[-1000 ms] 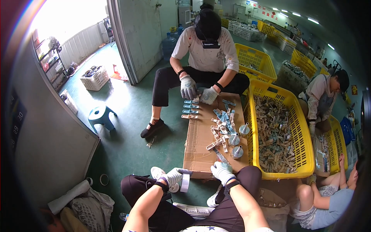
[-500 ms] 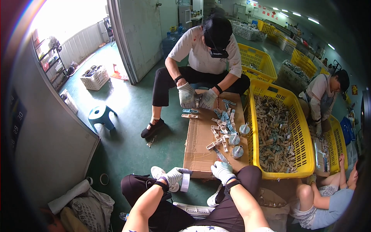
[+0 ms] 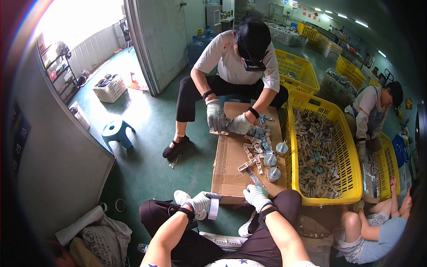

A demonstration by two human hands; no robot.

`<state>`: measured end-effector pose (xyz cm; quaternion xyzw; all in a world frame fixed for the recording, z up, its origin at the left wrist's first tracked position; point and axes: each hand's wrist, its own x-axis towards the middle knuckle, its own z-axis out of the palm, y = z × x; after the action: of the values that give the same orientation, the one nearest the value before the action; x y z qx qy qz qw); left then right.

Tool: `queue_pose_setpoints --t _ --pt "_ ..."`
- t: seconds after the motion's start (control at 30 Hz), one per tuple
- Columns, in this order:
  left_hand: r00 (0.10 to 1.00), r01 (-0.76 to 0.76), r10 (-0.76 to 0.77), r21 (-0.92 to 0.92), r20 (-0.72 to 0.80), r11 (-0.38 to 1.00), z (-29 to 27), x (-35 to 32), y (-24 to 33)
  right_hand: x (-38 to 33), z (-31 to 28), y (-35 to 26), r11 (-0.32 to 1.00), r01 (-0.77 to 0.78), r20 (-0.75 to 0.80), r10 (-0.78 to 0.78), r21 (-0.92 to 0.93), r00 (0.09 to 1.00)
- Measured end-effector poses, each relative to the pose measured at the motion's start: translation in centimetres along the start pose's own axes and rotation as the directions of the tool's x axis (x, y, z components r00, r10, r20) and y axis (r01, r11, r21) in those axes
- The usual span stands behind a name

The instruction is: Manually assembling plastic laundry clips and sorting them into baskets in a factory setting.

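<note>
My left hand [image 3: 199, 202], in a striped knit glove, is closed around a roll of pale tape [image 3: 214, 208] above my left knee. My right hand [image 3: 256, 196], gloved the same way, is closed at the near edge of a cardboard-topped work surface [image 3: 230, 180]. From its fingers a flat greyish strip [image 3: 255, 179] reaches toward the pile; its exact kind is unclear. White and blue plastic clips [image 3: 253, 149] lie heaped on the cardboard. Beside them stand several small round metal-topped containers with spouts [image 3: 273, 173].
Across from me a seated co-worker [image 3: 242, 58] works with gloved hands [image 3: 240, 124] on clips. A yellow crate [image 3: 360, 187] full of clips stands right of the cardboard. Further right are two more people. A blue stool [image 3: 116, 132] and sacks [image 3: 104, 236] are on the left.
The co-worker's gloved hands have shifted left and nearer, onto the clips at the cardboard's left edge. My own hands have hardly moved.
</note>
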<state>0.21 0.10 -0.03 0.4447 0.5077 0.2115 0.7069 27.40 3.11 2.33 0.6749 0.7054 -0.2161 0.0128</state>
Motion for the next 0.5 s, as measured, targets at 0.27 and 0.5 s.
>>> queue_pose_setpoints --t 0.27,0.5 --pt "0.999 0.020 -0.020 -0.013 -0.031 1.000 0.0 0.4 -0.8 -0.1 -0.1 -0.2 1.000 0.006 0.004 -0.006 0.009 1.000" --pt "0.999 0.018 -0.018 -0.002 -0.041 1.000 0.2 0.1 -0.4 -0.3 -0.7 -0.6 1.000 -0.016 0.026 0.016 -0.009 1.000"
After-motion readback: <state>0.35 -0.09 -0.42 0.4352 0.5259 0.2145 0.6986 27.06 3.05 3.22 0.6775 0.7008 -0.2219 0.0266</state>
